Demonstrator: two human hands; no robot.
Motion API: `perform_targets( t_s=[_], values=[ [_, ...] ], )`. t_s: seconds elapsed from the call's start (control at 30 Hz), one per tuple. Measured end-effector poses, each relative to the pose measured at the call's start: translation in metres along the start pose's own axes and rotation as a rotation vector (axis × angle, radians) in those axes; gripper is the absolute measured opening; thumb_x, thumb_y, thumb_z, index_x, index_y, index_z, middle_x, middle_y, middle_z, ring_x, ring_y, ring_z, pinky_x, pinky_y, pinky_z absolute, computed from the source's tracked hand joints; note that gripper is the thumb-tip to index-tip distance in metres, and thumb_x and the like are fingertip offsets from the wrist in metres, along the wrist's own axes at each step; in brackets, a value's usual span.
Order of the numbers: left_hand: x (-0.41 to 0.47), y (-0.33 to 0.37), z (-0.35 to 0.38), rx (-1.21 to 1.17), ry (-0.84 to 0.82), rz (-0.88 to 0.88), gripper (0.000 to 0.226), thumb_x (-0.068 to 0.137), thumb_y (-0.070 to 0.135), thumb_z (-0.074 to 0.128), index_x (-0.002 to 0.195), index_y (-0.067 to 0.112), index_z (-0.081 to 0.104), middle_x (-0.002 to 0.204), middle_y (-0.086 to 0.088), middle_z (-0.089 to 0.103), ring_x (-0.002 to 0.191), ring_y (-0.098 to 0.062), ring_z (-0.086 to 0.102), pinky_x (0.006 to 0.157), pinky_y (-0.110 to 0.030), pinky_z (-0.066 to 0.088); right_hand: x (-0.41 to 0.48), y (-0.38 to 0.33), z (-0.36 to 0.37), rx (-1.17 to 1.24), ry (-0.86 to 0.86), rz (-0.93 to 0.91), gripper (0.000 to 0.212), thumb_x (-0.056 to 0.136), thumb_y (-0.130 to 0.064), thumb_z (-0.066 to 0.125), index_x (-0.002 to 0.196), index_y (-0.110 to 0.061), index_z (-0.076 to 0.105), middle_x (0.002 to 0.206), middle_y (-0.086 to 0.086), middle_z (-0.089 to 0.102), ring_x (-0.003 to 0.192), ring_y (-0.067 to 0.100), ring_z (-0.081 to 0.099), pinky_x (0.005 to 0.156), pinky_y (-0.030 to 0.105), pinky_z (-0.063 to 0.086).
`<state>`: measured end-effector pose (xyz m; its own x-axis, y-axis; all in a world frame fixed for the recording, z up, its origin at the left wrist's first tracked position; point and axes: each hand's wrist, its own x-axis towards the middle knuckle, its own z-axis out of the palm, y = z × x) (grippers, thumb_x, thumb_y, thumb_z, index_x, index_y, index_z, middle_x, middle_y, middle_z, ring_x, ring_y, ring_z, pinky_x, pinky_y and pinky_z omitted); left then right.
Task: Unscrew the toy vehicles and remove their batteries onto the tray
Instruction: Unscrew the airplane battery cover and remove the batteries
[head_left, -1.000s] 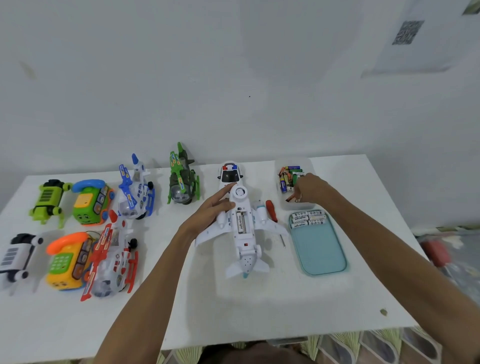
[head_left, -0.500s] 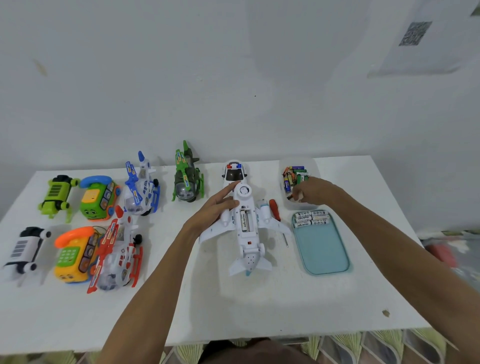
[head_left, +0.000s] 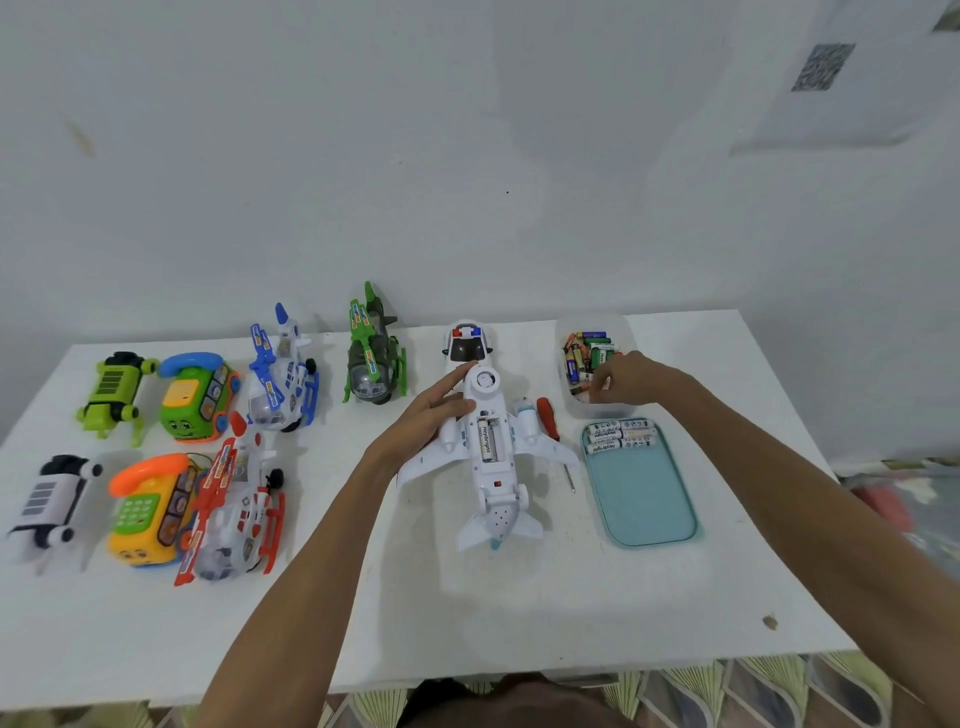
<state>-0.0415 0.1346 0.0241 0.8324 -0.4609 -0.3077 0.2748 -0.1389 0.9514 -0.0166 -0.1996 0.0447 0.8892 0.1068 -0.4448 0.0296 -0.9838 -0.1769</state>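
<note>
Now left hand (head_left: 434, 415) lies flat on toy airplane (head_left: 511, 457); right hand (head_left: 631, 379), right of it, curled over battery tub (head_left: 571, 408), grip unclear; lever Heybright battery (head_left: 487, 441) out endwise.

Just beyond the left hand (head_left: 428, 418), laid on the plane (head_left: 496, 486), a police car (head_left: 466, 347) blocks the way, and a green helicopter (head_left: 371, 364) stands to its left. Right of that hold, a screwdriver (head_left: 546, 422) fills the gap between wing and tray (head_left: 644, 504). Toward the person the table (head_left: 467, 618) lies open.
</note>
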Motion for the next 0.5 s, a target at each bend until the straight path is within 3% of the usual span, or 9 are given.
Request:
perform_targets(
  t_s=[0.1,0.17,0.27,0.33,0.4,0.5],
  values=[
    [0.0,0.0,0.001,0.019,0.005,0.003,0.059,0.103,0.008,0.055,0.153,0.035,0.043,0.132,0.006,0.07,0.122,-0.017,0.066,0.094,-0.028,0.052,0.001,-0.003,0.001,0.015,0.035,0.036,0.029,0.091,-0.017,0.066,0.12,-0.013,0.065,0.112,0.008,0.065,0.089,0.018,0.049,0.059,0.016,0.035],
    [-0.001,0.001,0.001,0.018,0.012,0.006,0.059,0.103,0.007,0.055,0.154,0.034,0.043,0.13,0.01,0.07,0.12,-0.015,0.066,0.093,-0.026,0.053,0.001,-0.01,-0.001,0.036,0.09,0.034,0.035,0.092,-0.012,0.06,0.128,-0.013,0.06,0.113,0.01,0.065,0.089,0.021,0.05,0.067,0.024,0.039],
    [-0.002,-0.001,-0.002,-0.001,0.02,0.002,0.058,0.103,0.006,0.054,0.153,0.032,0.045,0.13,0.011,0.07,0.121,-0.014,0.066,0.095,-0.026,0.053,-0.006,-0.031,-0.006,0.209,0.253,-0.027,0.02,0.091,-0.012,0.062,0.108,-0.016,0.072,0.094,-0.001,0.069,0.083,0.016,0.063,0.072,0.014,0.043],
    [-0.001,-0.003,-0.003,-0.007,0.035,0.001,0.057,0.102,0.005,0.055,0.152,0.031,0.046,0.128,0.015,0.071,0.121,-0.01,0.065,0.096,-0.024,0.052,-0.017,-0.053,-0.007,0.441,0.358,-0.093,0.013,0.085,-0.011,0.073,0.094,-0.02,0.075,0.077,-0.006,0.069,0.07,0.005,0.064,0.072,0.017,0.051],
    [0.002,-0.005,-0.004,-0.009,0.043,0.001,0.057,0.101,0.004,0.055,0.151,0.03,0.047,0.127,0.017,0.071,0.121,-0.01,0.065,0.096,-0.024,0.052,-0.03,-0.076,-0.005,0.593,0.443,-0.171,0.014,0.08,-0.012,0.08,0.092,-0.019,0.076,0.077,-0.002,0.072,0.065,0.0,0.063,0.073,0.02,0.052],
    [0.006,-0.008,-0.004,-0.004,0.051,-0.001,0.057,0.1,0.004,0.057,0.152,0.027,0.047,0.133,0.013,0.068,0.124,-0.012,0.063,0.101,-0.028,0.05,-0.05,-0.108,0.008,0.791,0.544,-0.261,0.016,0.079,-0.015,0.084,0.092,-0.014,0.075,0.079,-0.001,0.073,0.071,0.007,0.067,0.072,0.015,0.053]
  ],
)
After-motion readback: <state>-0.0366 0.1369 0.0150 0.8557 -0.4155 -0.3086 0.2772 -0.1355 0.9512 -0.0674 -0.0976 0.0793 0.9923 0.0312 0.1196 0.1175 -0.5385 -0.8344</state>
